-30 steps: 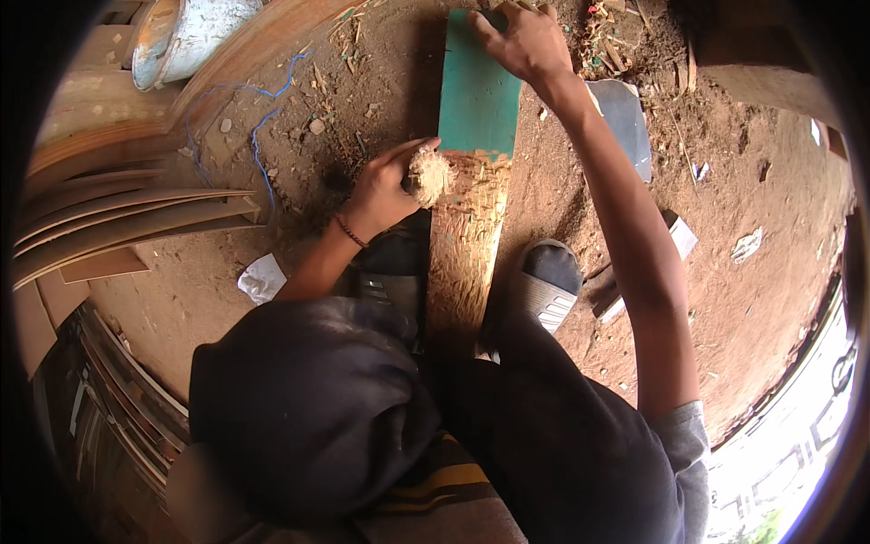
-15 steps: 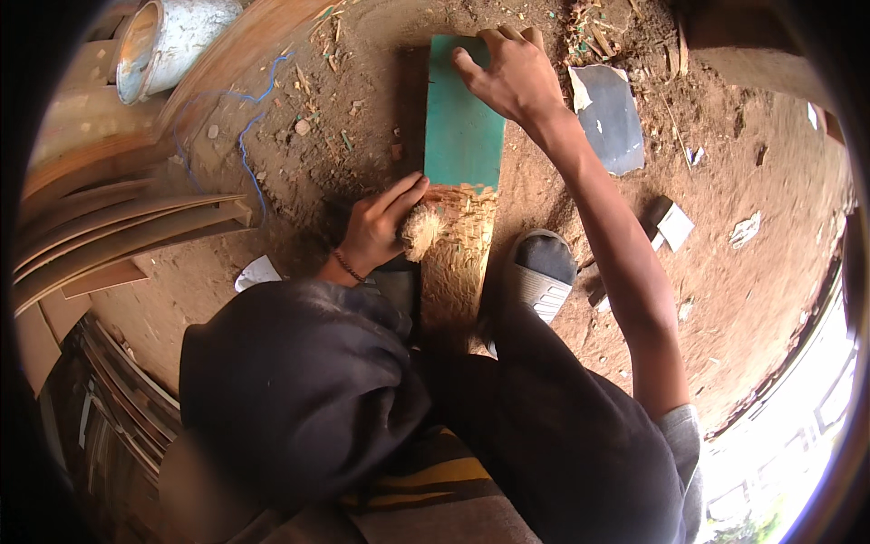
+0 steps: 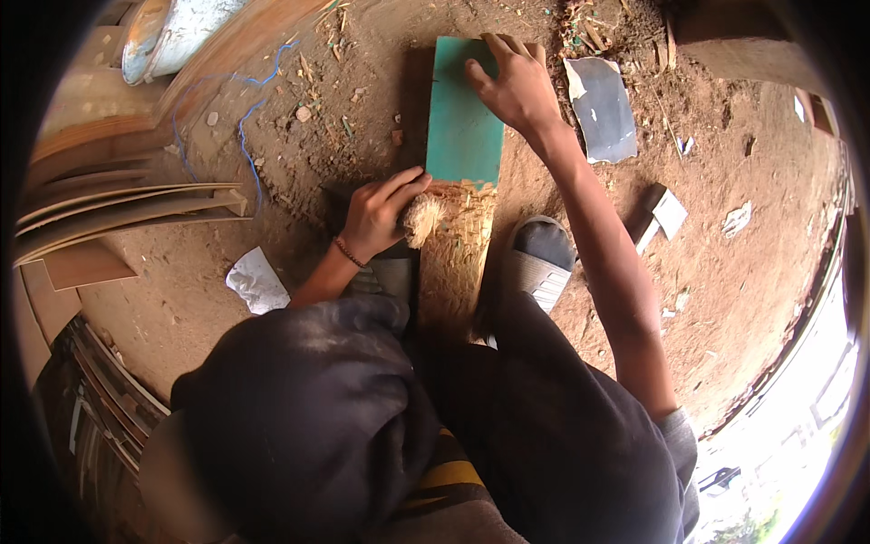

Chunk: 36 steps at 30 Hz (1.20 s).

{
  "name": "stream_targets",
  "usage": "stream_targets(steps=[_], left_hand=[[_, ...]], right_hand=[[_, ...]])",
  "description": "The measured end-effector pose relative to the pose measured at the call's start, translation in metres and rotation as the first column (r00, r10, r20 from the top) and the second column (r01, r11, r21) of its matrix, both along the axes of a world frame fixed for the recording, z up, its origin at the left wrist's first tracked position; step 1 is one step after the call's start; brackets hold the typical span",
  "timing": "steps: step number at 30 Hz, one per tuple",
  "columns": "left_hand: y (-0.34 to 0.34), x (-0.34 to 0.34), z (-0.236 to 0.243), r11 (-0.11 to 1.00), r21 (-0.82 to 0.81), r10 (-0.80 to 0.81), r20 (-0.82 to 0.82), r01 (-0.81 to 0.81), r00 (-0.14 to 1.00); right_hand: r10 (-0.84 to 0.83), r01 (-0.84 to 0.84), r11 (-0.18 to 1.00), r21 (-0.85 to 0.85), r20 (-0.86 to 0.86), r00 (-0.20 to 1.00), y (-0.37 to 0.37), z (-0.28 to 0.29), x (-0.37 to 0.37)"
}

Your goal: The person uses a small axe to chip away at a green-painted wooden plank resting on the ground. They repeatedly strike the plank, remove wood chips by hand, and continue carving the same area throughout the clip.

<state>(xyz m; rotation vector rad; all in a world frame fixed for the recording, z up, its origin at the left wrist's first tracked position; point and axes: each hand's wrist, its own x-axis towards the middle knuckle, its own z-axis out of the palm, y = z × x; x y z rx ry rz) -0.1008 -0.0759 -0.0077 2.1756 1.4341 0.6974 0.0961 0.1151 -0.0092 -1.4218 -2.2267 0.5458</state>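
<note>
A: Where's the board now?

B: The green-painted plank point(image 3: 464, 195) lies flat on the dirt ground point(image 3: 743, 299), running away from the person between the feet; a grey shoe point(image 3: 536, 263) sits just beside its right edge. Far half is green paint, near half is stripped to bare, rough wood.

A: Hands?

B: Left hand point(image 3: 381, 216) is curled shut around a pale fibrous wad point(image 3: 422, 220) (looks like a scrubbing pad or coarse wool, can't tell which), pressed on the plank right at the line where paint ends. Right hand point(image 3: 515, 83) is spread flat, fingers open, palm down on the far green end, pinning it.

A: Anything diff vs a sec ago?

B: Yes. The left hand w/ the wad has stayed at the paint boundary, shifting only a bit across the width. The right hand slid slightly down from the very top edge onto the green face. Judging by that, the scrubbing is working at the same band, and the bare area hasn't grown noticeably; roughly half is left painted.

A: Around it?

B: A sheet of grey sandpaper point(image 3: 600, 107) right of the plank, a crumpled white paper point(image 3: 256, 279) on the left, a blue cord point(image 3: 243, 136), stacked curved wood strips point(image 3: 127, 213).
</note>
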Motion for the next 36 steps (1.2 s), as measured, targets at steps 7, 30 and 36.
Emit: stream_targets(steps=[7, 30, 36], left_hand=[[0.020, -0.006, 0.012, 0.975, -0.208, 0.093, 0.080, -0.075, 0.992], [0.064, 0.002, 0.098, 0.767, -0.630, 0.496, 0.703, 0.124, 0.510], [0.055, 0.025, 0.093, 0.906, -0.395, 0.288, 0.837, 0.150, 0.465]], right_hand=[[0.029, -0.043, 0.994, -0.102, -0.134, 0.991, -0.078, 0.027, 0.013], [-0.709, 0.681, 0.682, -0.268, -0.015, 0.705, -0.189, 0.025, 0.196], [-0.793, 0.752, 0.454, -0.478, 0.169, 0.586, -0.215, -0.002, 0.251]])
